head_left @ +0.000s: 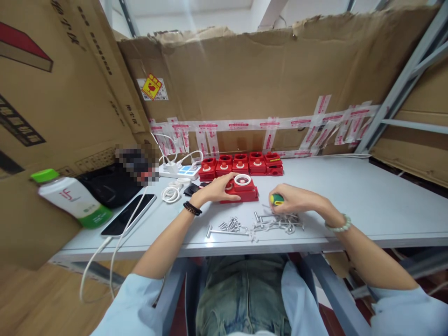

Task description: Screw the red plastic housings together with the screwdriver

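My left hand (pixel 221 187) grips the left side of a red box (pixel 247 192) with a white ring on top, its thumb along the front and its fingers over the top. To the right, my right hand (pixel 292 198) is closed around a screwdriver with a green and yellow handle (pixel 277 199); most of its shaft is hard to make out. Just below that hand lies a pile of small metal T-shaped bars with chains (pixel 278 224). Loose screws (pixel 233 225) and a single T-shaped bar (pixel 227 232) lie in front of the red box.
Several similar red boxes (pixel 241 164) stand in a row at the back, beside a white power strip (pixel 180 171). A coiled white cable (pixel 171 193), a phone (pixel 129 215) and a bottle (pixel 72 198) occupy the left. Cardboard (pixel 245 79) walls the table's rear.
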### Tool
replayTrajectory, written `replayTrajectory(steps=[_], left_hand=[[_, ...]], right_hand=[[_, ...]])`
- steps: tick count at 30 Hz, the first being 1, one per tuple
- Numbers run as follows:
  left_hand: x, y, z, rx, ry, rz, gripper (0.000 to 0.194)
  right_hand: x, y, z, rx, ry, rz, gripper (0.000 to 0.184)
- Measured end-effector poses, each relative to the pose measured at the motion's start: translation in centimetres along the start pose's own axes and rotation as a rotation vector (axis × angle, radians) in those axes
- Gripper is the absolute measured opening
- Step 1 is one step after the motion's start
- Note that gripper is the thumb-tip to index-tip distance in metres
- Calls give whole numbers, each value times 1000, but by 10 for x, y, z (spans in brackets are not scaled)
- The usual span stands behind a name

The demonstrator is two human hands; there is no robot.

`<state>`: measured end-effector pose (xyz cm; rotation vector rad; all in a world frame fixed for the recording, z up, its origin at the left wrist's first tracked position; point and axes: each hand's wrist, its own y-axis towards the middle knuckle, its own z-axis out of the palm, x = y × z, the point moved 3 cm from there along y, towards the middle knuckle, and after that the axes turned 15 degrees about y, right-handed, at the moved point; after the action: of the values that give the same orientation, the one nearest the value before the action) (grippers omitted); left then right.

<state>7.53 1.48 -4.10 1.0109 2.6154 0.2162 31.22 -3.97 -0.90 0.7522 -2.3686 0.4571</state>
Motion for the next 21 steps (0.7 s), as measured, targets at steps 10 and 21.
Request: replayTrajectory(steps=[10,21], left_hand=[[-34,-4,-18,-383,-15,100,64],[-62,0,-10,-241,-339,126,28]], right_hand=[[55,-34,-51,-700,14,-355,6],[63,3,-57,-821,573,-527,10]])
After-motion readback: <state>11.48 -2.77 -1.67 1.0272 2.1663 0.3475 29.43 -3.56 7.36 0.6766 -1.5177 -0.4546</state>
